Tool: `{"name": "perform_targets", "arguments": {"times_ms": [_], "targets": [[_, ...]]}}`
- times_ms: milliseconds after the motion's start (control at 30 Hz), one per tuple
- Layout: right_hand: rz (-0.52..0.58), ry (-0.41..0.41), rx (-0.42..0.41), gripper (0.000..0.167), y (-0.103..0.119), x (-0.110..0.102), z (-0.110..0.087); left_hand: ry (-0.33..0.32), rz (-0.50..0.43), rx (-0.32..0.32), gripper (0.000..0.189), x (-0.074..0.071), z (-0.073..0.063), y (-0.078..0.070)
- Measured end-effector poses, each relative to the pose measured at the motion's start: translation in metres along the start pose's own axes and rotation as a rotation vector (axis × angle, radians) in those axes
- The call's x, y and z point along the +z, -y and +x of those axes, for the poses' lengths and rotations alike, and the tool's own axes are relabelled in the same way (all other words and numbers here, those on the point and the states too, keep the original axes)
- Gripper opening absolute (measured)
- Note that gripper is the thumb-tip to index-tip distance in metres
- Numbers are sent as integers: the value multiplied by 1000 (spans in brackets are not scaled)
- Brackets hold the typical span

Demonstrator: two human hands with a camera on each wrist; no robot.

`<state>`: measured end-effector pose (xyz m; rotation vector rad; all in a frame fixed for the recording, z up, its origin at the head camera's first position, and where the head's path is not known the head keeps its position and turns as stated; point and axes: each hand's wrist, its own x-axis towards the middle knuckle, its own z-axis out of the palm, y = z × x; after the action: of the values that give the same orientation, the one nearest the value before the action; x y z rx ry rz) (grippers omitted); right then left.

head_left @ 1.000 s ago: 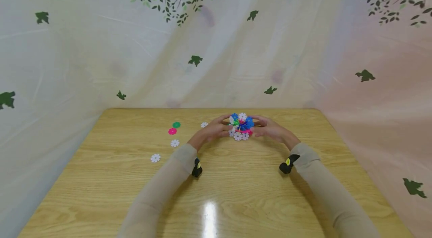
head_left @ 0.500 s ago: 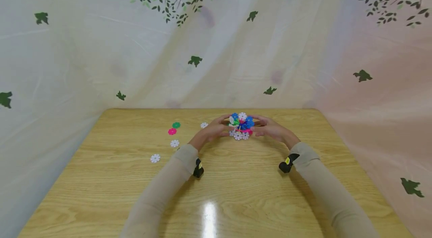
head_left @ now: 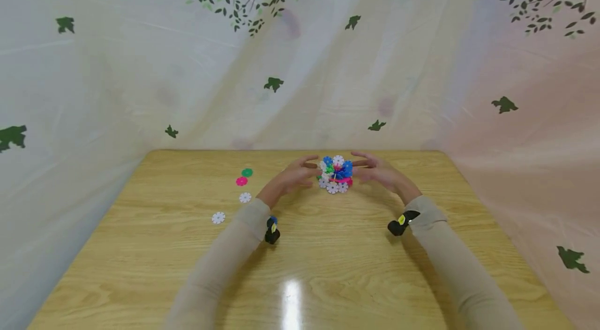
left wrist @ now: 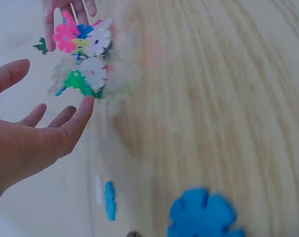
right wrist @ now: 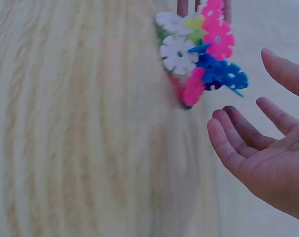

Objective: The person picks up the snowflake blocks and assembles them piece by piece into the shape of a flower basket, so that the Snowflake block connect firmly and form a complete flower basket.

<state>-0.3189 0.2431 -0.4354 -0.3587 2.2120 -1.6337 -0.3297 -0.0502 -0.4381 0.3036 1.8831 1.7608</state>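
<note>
A cluster of interlocked snowflake discs, in white, blue, pink, green and yellow, stands on the table toward its far edge. My left hand is at the cluster's left side, fingers spread and slightly bent. In the left wrist view, one fingertip of that left hand overlaps the green discs at the cluster's near end. On the other side my right hand has its fingers spread toward the cluster. The right wrist view shows a gap between the right hand and the blue discs.
Loose discs lie on the wooden table left of the left arm: a green disc, a pink disc and white discs. A blue disc lies close to the left wrist camera. A patterned curtain hangs behind.
Both hands have let go of the cluster and drawn outward, the left to the left and the right to the right. The cluster stays in its place on the table.
</note>
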Motion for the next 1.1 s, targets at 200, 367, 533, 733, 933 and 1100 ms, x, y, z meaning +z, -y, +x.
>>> {"name": "perform_targets", "arguments": {"times_ms": [200, 367, 533, 733, 933, 1100], "targets": [[-51, -139, -102, 61, 24, 8, -3, 22, 131, 113, 57, -27, -30, -13], [-153, -218, -243, 49, 49, 37, -3, 35, 254, 180, 53, -56, -62, -20], [-253, -154, -345, 38, 65, 78, 1, 30, 442, 201, 45, -85, -88, -18], [-370, 90, -368, 28, 67, 127, 12, 75, 705, 198, 35, -110, -110, -5], [-481, 311, -357, 26, 64, 163, 24, 47, 866, 99, 31, -119, -117, 9], [-523, 411, -339, 27, 65, 186, 34, 15, 877, 50, 27, -120, -118, 19]]}}
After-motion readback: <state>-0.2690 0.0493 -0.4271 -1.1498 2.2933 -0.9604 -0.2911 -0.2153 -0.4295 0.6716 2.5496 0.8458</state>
